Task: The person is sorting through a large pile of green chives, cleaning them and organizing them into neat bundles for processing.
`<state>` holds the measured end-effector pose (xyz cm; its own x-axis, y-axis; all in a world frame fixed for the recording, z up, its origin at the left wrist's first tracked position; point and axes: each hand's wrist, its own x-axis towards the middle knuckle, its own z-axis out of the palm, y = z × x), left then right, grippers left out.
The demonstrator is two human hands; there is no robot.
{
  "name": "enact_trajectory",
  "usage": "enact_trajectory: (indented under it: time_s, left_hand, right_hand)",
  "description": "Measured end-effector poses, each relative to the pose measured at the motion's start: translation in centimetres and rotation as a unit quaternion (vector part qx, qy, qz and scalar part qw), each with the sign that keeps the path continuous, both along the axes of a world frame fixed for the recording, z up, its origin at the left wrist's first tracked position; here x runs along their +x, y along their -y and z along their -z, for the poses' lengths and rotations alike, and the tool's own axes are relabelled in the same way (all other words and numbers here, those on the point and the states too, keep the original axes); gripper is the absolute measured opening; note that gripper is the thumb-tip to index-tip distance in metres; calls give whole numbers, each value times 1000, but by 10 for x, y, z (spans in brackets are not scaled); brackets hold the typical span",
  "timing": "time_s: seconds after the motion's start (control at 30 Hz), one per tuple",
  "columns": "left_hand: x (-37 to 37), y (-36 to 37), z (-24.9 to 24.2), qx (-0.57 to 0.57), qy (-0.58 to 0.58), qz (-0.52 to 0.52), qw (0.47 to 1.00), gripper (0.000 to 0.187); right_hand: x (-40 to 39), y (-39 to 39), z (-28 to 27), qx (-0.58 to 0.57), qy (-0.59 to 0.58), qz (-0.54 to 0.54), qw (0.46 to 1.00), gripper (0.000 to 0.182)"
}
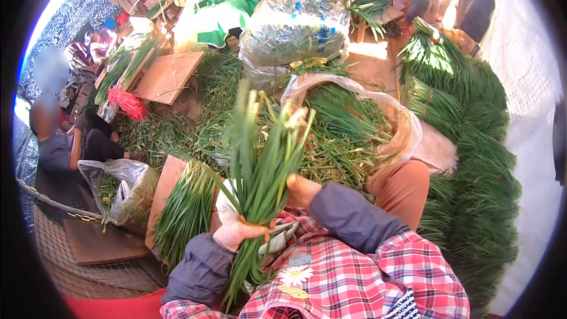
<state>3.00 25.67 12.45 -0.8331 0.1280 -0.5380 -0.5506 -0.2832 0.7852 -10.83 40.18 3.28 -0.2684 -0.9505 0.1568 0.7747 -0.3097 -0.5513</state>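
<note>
A loose bunch of chives [263, 159] stands nearly upright in front of my body, pale stem ends at the top and leaf tips hanging down. My left hand [245, 233] is closed around its lower part. At the bunch's right side is my right hand [303, 191], its thumb stretched up; the other fingers are hidden behind the leaves, so their grip cannot be made out. Just left of my left hand, a pile of chives [186, 212] lies on a brown board [167, 184].
An open plastic bag [407, 136] of chives and trimmings lies ahead. Tied bundles [478, 171] line the right side. A clear bag [127, 186] stands left, near a seated person [56, 142]. A stuffed plastic sack [292, 32] and red twine [128, 104] lie farther off.
</note>
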Motion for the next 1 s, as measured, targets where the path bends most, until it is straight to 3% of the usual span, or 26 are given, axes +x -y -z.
enact_trajectory:
  time_s: [0.07,0.13,0.17,0.23,0.27,0.33,0.37,0.4,0.43,0.5,0.6,0.63,0.7,0.8,0.87,0.9,0.93,0.97,1.0]
  left_hand:
    - [12,4,-7,6,3,3,1000,39]
    - [26,9,-4,1,18,15,1000,43]
    - [36,13,-1,-9,38,30,999,44]
    - [53,15,16,-28,32,47,998,41]
    - [59,16,19,-24,52,42,997,40]
    - [67,17,22,-15,89,30,995,37]
    - [70,17,22,1,87,13,996,35]
    - [78,23,28,23,112,3,993,39]
    - [79,24,26,22,114,0,993,40]
    - [76,27,21,32,117,-13,993,42]
    - [79,30,18,30,109,-23,993,41]
    - [83,40,25,18,109,-7,994,42]
    - [92,48,30,23,114,-3,993,42]
    - [99,55,37,13,119,-37,992,35]
    - [95,55,41,16,109,-42,993,35]
    - [93,53,42,12,103,-46,994,35]
    - [91,51,42,8,97,-50,994,35]
    - [89,50,44,-3,94,-49,994,35]
    - [88,49,45,-14,94,-48,994,35]
  right_hand:
    - [-6,12,-6,21,103,92,990,91]
    - [-35,18,12,-23,116,135,984,89]
    - [-49,18,22,-6,157,141,977,81]
    - [-60,15,14,122,172,283,936,53]
    - [-67,14,9,168,189,304,919,41]
    - [-86,10,32,247,121,357,893,35]
    - [-100,7,45,303,107,407,855,34]
    - [-112,1,59,230,165,433,856,32]
    - [-116,-8,48,251,185,424,850,32]
    - [-127,-20,44,238,124,434,860,31]
    - [-168,-58,43,275,67,491,824,34]
    - [-201,-91,49,260,-20,612,747,38]
    - [-240,-144,36,266,13,627,732,31]
    - [-217,-156,-35,367,27,586,722,21]
    - [-187,-118,-68,576,-37,516,633,23]
    - [-170,-127,-37,464,-195,389,772,26]
    - [-148,-98,-37,511,-483,224,675,26]
    - [-115,-76,-25,409,-404,205,792,37]
    - [-85,-57,-25,399,-420,167,798,52]
